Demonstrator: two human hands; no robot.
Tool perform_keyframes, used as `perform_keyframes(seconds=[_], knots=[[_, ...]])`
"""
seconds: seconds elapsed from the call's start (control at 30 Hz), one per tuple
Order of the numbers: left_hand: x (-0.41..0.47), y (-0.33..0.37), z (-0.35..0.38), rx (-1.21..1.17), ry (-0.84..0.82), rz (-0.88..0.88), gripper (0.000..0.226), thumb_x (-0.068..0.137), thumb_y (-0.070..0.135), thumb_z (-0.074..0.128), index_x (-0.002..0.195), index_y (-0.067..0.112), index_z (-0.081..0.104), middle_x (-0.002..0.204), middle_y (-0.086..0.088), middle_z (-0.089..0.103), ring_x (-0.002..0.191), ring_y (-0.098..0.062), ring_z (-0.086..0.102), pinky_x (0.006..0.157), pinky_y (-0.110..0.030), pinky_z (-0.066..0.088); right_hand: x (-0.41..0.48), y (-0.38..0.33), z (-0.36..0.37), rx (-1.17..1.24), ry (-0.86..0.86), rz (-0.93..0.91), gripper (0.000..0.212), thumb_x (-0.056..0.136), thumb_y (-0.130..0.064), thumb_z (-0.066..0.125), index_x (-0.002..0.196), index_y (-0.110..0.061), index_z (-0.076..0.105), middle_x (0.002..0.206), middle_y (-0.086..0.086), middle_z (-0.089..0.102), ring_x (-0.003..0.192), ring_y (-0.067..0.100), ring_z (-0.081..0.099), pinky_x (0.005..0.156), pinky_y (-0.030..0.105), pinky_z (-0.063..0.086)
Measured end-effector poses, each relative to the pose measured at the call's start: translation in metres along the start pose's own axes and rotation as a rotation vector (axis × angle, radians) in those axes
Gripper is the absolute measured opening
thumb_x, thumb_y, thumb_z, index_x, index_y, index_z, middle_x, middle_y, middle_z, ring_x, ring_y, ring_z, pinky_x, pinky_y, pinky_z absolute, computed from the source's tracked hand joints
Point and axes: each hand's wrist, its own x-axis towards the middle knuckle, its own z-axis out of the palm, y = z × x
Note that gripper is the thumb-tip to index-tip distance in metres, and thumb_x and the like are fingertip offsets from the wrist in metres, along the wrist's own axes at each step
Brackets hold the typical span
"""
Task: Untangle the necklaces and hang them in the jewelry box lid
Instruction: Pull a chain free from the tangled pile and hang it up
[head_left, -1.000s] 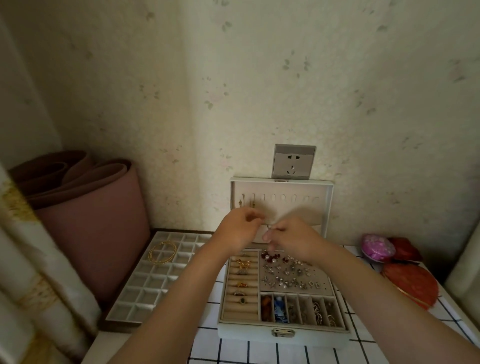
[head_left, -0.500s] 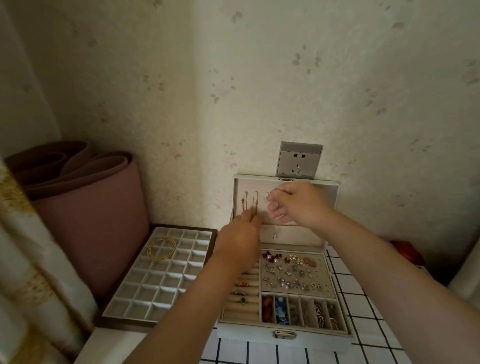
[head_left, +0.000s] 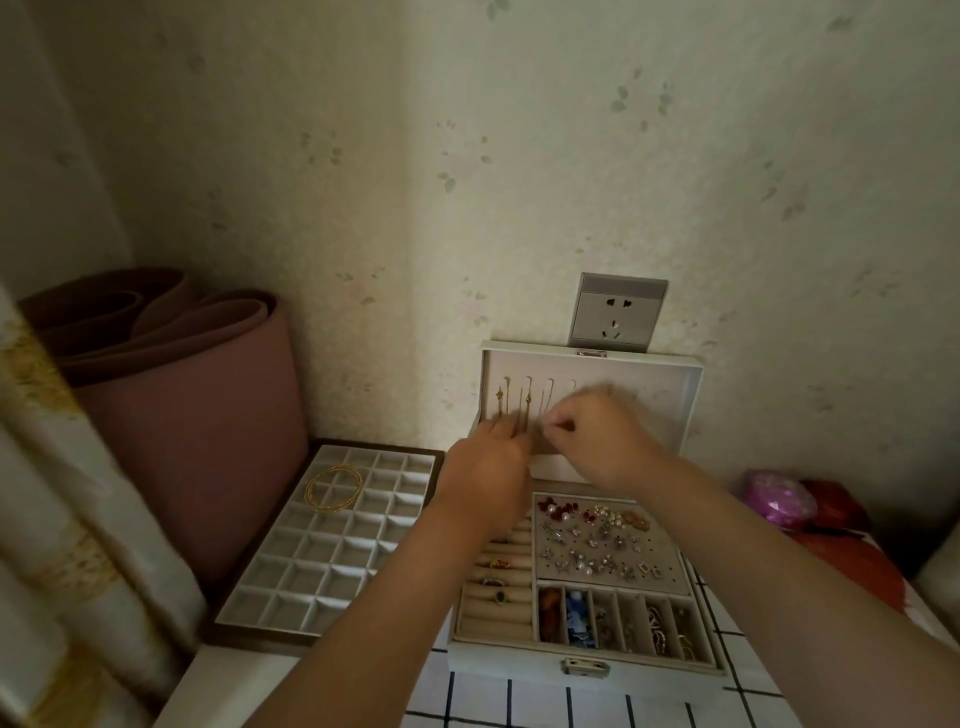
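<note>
The white jewelry box (head_left: 582, 660) stands open, its lid (head_left: 670, 410) upright against the wall. Thin gold necklaces (head_left: 524, 410) hang from hooks at the lid's left side. My left hand (head_left: 485, 478) reaches up to the lower ends of those chains, fingers at them. My right hand (head_left: 597, 436) is in front of the lid's middle, its thumb and fingertips pinched together on a fine chain too thin to make out. The box's base holds rings, earrings and small compartments of jewelry.
A white compartment tray (head_left: 332, 545) with a coiled gold chain (head_left: 334, 488) lies left of the box. A rolled pink mat (head_left: 171, 395) stands at the far left, a curtain (head_left: 47, 519) nearer. A wall socket (head_left: 615, 312) sits above the lid. Pink and red pouches (head_left: 779, 501) lie to the right.
Both hands rose from above the box's base to the lid. My right hand then dropped from the lid's top row to its middle; my left stays at the hanging chains.
</note>
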Motion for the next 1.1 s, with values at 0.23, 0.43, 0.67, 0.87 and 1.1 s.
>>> perform_keyframes(seconds=[0.23, 0.43, 0.67, 0.87, 1.1], knots=[[0.004, -0.001, 0.001, 0.037, -0.004, 0.009, 0.036, 0.094, 0.019, 0.052, 0.13, 0.02, 0.059, 0.132, -0.004, 0.052, 0.118, -0.022, 0.045, 0.083, -0.032, 0.044, -0.015, 0.007, 0.013, -0.163, -0.066, -0.074, 0.017, 0.095, -0.009, 0.059, 0.102, -0.016, 0.073, 0.09, 0.001, 0.068, 0.081, 0.016, 0.062, 0.078, 0.037, 0.054], [-0.005, -0.001, -0.007, -0.063, -0.015, 0.031, 0.043, 0.095, 0.017, 0.053, 0.138, 0.019, 0.053, 0.134, -0.004, 0.053, 0.121, -0.021, 0.046, 0.092, -0.034, 0.047, -0.03, 0.002, 0.005, -0.151, -0.051, -0.058, 0.028, 0.096, -0.01, 0.058, 0.12, -0.016, 0.07, 0.113, 0.005, 0.069, 0.105, 0.021, 0.062, 0.097, 0.041, 0.051], [-0.056, 0.015, -0.04, -0.327, 0.045, -0.016, 0.024, 0.097, 0.017, 0.056, 0.12, 0.019, 0.065, 0.112, 0.004, 0.064, 0.1, -0.012, 0.058, 0.082, -0.021, 0.047, -0.085, -0.029, -0.009, 0.01, 0.0, -0.066, 0.022, 0.097, -0.015, 0.06, 0.112, -0.024, 0.073, 0.107, -0.014, 0.069, 0.09, 0.0, 0.064, 0.088, 0.026, 0.055], [-0.123, 0.026, -0.054, -0.355, -0.05, -0.078, 0.015, 0.095, 0.023, 0.056, 0.1, 0.025, 0.07, 0.086, 0.013, 0.063, 0.077, -0.003, 0.057, 0.069, -0.026, 0.052, -0.145, -0.05, 0.008, 0.066, -0.169, -0.087, 0.015, 0.097, -0.026, 0.061, 0.105, -0.03, 0.074, 0.099, -0.018, 0.069, 0.09, -0.005, 0.062, 0.081, 0.018, 0.049], [-0.178, 0.037, -0.049, -0.377, -0.291, -0.129, 0.012, 0.091, 0.027, 0.059, 0.091, 0.029, 0.071, 0.084, 0.015, 0.065, 0.073, 0.002, 0.057, 0.069, -0.02, 0.051, -0.197, -0.05, 0.031, 0.026, -0.42, -0.031, 0.01, 0.09, -0.026, 0.071, 0.091, -0.035, 0.075, 0.094, -0.019, 0.068, 0.088, -0.004, 0.062, 0.074, 0.011, 0.044]])
